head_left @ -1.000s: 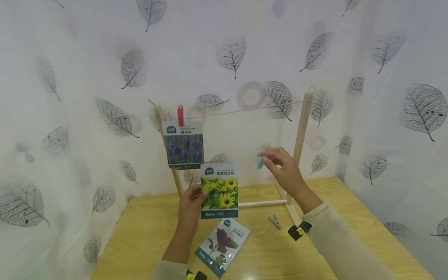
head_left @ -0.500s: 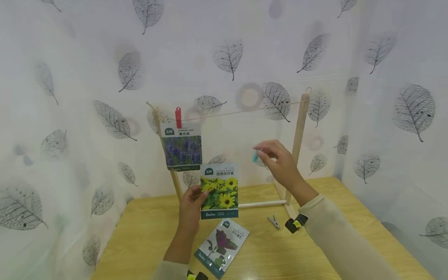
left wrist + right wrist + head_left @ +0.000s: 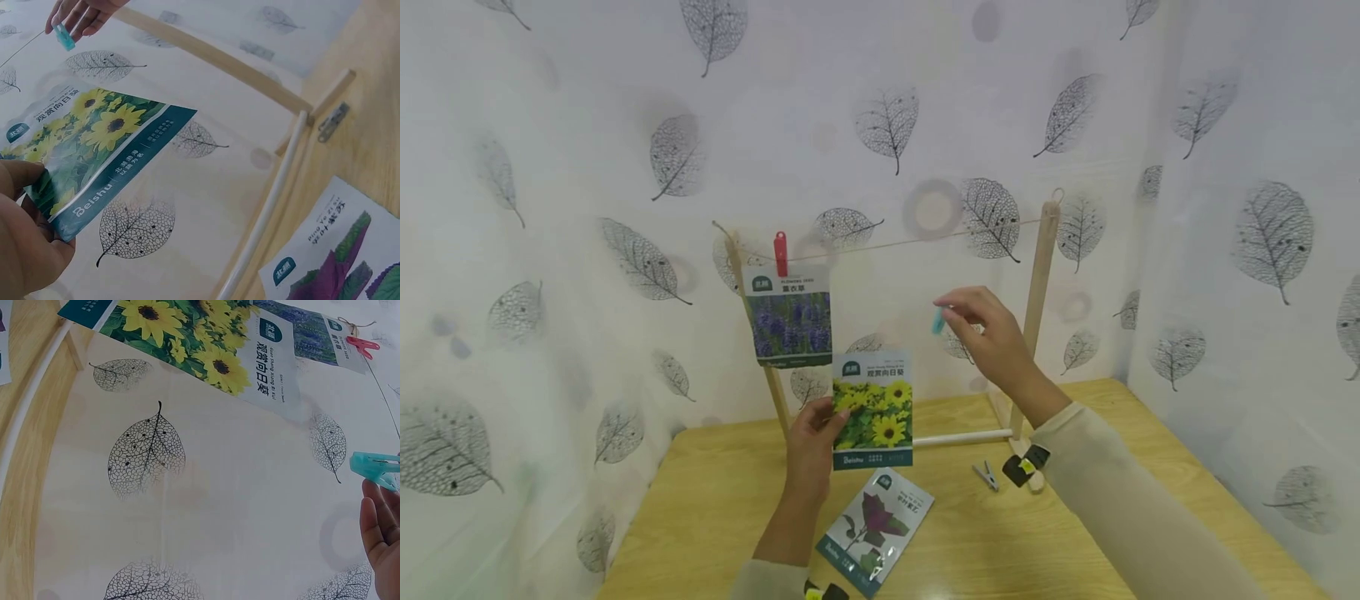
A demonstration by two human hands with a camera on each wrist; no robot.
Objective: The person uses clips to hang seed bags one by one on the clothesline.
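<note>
My left hand (image 3: 811, 442) pinches the left edge of a seed packet (image 3: 872, 412) with yellow flowers and holds it upright below the string (image 3: 910, 242). Between thumb and fingers of my right hand (image 3: 992, 333) is a turquoise clothespin (image 3: 938, 320), a little below the string and right of the packet. The right wrist view also shows this turquoise clothespin (image 3: 375, 465). A second seed packet (image 3: 790, 321), with purple flowers, hangs at the string's left end from a red clothespin (image 3: 781, 254).
The string runs between two wooden posts (image 3: 1036, 308), joined low by a white rod (image 3: 962, 437). On the wooden table (image 3: 715, 500) lie a seed packet (image 3: 876, 529) with a purple-leaved plant and a grey clothespin (image 3: 986, 476). Leaf-printed sheeting (image 3: 820, 150) stands behind.
My right hand has moved up and to the left with the turquoise clothespin, closer to the string. The left hand and its packet have stayed nearly still.
</note>
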